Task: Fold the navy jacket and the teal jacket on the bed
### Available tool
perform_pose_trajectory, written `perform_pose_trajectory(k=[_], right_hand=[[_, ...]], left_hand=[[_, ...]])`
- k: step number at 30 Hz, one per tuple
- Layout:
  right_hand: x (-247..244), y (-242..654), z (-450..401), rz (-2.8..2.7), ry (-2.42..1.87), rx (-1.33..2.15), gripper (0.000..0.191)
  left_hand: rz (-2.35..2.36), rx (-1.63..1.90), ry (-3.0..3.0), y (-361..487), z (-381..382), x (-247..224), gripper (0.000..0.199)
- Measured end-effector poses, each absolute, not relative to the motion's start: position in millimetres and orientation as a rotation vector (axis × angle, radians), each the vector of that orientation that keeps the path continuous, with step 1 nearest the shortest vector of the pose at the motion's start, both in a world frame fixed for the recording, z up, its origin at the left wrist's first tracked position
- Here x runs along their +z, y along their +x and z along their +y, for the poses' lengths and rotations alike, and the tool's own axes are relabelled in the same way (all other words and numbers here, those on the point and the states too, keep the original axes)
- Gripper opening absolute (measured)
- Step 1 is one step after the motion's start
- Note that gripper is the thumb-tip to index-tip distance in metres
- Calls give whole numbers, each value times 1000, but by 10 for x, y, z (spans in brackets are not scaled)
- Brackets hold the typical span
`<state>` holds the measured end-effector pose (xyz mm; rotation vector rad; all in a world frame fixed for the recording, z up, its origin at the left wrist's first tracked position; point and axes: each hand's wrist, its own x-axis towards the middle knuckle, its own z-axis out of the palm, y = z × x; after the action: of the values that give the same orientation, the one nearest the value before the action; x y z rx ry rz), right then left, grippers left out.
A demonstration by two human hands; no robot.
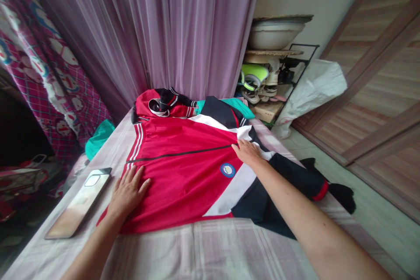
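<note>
A red, white and dark navy zip-up jacket (pixel 183 140) lies spread on the cloth-covered table, its hem to the left and collar to the right. The dark zipper runs across its middle, and a round blue badge sits on the chest. My left hand (pixel 128 190) rests flat near the striped hem, fingers spread. Near the collar end of the zipper, my right hand (pixel 247 152) lies on the jacket with its fingers bent down onto the fabric. Whether those fingertips pinch any cloth is hard to make out. One dark sleeve with a red cuff stretches to the right.
A phone (pixel 77 205) lies at the left on the checked tablecloth (pixel 157 253). Crumpled red, black and teal clothes (pixel 173 103) are heaped at the back. Purple curtains (pixel 183 30) hang behind. A shoe rack (pixel 295 74), a white bag (pixel 315 87) and wooden doors (pixel 377 74) stand right.
</note>
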<state>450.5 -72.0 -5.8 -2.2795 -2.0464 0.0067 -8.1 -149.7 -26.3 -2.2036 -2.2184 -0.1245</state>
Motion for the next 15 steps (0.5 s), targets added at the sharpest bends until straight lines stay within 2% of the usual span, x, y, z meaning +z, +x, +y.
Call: perform_pose_trajectory(k=[6,11,15], right_hand=[[52,4446,-363,-2132,-2098,-142,55],[-144,4587,-215,-1824,-2414,3,60],[-140,4593,-193,-1770,-2449,19,60]], left_hand=[[-2189,-175,-2185,-131,-1488,-329,62],[-2194,-140,-2174,-167,-1493,-372,64],[-2189,-128,-2184,-178,-1499,-394,66]])
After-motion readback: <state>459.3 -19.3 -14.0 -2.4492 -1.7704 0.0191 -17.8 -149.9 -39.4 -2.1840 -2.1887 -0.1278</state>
